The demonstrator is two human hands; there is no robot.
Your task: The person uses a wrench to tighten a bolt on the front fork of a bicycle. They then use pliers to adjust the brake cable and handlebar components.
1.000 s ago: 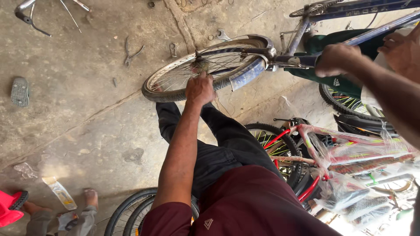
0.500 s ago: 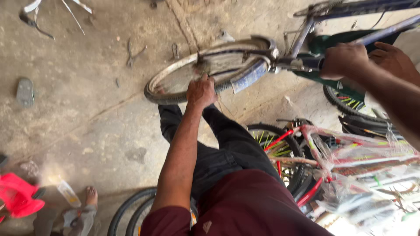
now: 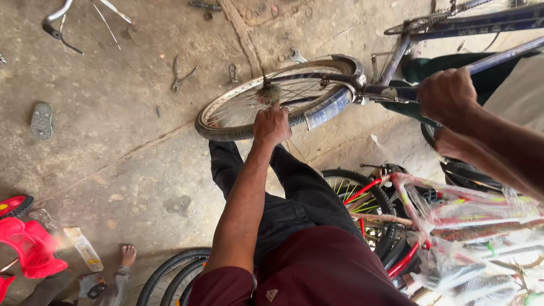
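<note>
My left hand (image 3: 272, 124) grips the tyre and rim of a bicycle's rear wheel (image 3: 226, 127), just below the hub. The wheel stands in front of my outstretched legs in black trousers. My right hand (image 3: 447, 93) is closed around a thin blue tube of the bicycle frame (image 3: 487, 22), right of the silver mudguard (image 3: 331, 105). A second hand and forearm (image 3: 450, 143) lies just under my right arm, seemingly from a person at the right in green and pale clothing.
Pliers (image 3: 181, 76), a spanner (image 3: 294, 55) and bent metal rods (image 3: 56, 22) lie on the concrete floor, with a sandal (image 3: 41, 120) at left. A plastic-wrapped red bicycle (image 3: 453, 226) crowds the right. Spare tyres (image 3: 170, 277), a red plastic stool (image 3: 28, 249) and someone's bare foot (image 3: 127, 255) are lower left.
Both my hands keep their grips on the wheel and the frame. The second hand dropped from beside my right hand to below it. The view shifted slightly.
</note>
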